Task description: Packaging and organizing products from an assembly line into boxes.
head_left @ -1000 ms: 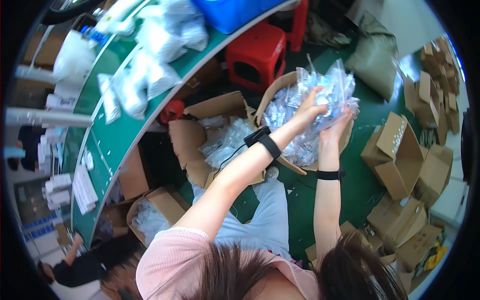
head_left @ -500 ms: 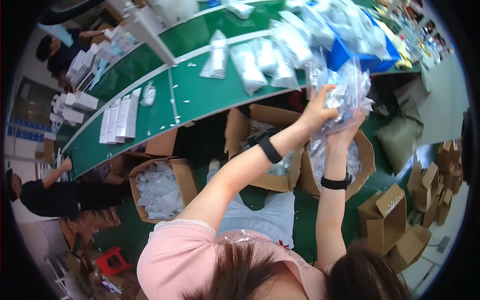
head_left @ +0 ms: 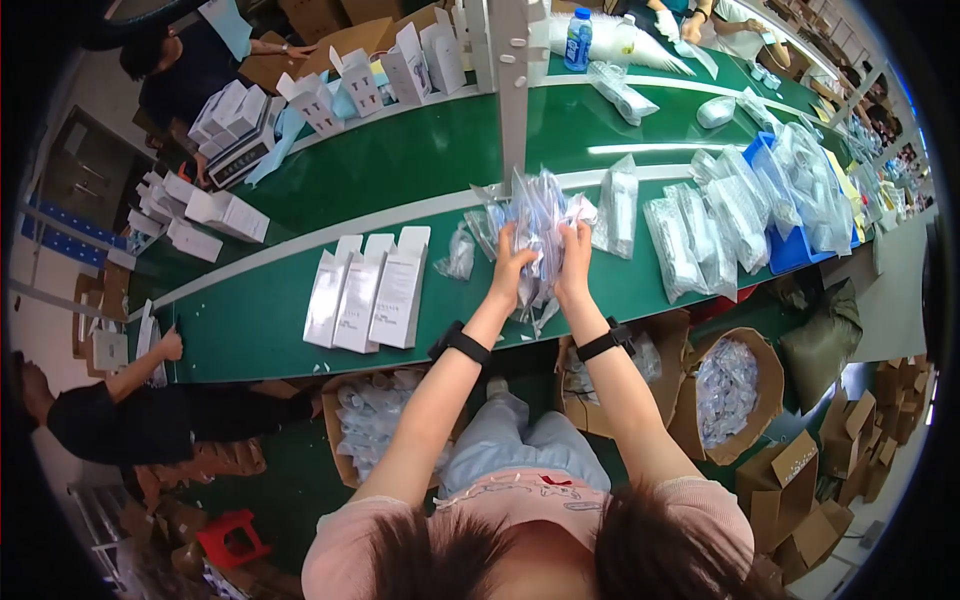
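Note:
Between my two hands is a bunch of clear plastic bags [head_left: 541, 225], pressed together over the green table [head_left: 255, 335]. My left hand [head_left: 512, 265] grips the bunch from its left side, and my right hand [head_left: 574, 260] closes on it from the right. What the bags contain cannot be made out. Just left of them lies a small clear bag [head_left: 457, 254]. Further left, three white boxes [head_left: 352, 300] stand in a row with their flaps up. A bubble-wrap pouch [head_left: 619, 208] lies right of my right hand.
More bubble-wrap pouches [head_left: 690, 240] lie at right beside a blue bin [head_left: 790, 252] heaped with them. Below the table edge are cartons of small bags [head_left: 728, 390]. A metal post [head_left: 512, 100] rises ahead. Co-workers [head_left: 110, 415] are at left and across the table.
Both hands have brought the bunch of bags leftward from above a carton at the right to over the table. My view has turned with them.

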A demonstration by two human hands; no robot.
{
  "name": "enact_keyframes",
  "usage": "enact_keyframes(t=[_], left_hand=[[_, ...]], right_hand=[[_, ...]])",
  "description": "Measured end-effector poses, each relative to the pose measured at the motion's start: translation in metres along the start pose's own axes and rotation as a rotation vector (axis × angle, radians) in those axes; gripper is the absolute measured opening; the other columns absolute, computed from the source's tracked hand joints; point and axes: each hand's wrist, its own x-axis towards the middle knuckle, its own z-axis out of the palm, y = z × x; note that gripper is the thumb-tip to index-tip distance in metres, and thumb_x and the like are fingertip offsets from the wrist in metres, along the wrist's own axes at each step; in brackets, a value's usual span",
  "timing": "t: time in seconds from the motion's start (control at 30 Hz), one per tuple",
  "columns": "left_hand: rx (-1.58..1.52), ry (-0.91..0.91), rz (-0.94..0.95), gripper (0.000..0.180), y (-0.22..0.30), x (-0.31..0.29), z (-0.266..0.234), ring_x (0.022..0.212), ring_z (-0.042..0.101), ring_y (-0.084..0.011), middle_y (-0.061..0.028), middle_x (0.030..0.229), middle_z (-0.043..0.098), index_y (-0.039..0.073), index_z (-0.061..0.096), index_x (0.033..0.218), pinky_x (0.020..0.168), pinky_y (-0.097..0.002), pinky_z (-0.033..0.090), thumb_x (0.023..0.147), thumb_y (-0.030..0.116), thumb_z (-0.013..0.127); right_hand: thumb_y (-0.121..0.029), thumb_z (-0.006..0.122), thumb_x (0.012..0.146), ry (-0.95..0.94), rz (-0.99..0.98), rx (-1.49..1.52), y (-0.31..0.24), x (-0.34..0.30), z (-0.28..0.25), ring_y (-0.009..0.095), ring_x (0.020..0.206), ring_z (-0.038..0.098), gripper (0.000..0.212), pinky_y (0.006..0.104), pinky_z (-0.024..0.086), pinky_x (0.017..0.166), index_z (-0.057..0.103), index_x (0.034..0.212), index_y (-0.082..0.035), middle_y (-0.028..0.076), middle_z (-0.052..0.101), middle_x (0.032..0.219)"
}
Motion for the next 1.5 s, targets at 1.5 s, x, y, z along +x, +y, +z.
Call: enact_keyframes(t=[1.5], left_hand=[[1.621, 0.064, 0.033, 0.080, 0.089, -0.056, -0.169, 0.125, 0.010, -0.0410, -0.0211, 0.136, 0.014, 0.010, 0.030, 0.128, 0.093, -0.0623, 0.013, 0.063, 0.031, 0.071]], right_hand=[[-0.007, 0.051, 0.078, -0.141, -0.850, -1.339, -0.053, 0.031, 0.050, 0.031, 0.109, 0.041, 0.023, 0.0375, 0.030, 0.093, 0.055, 0.100, -0.005, 0.014, 0.050, 0.110]])
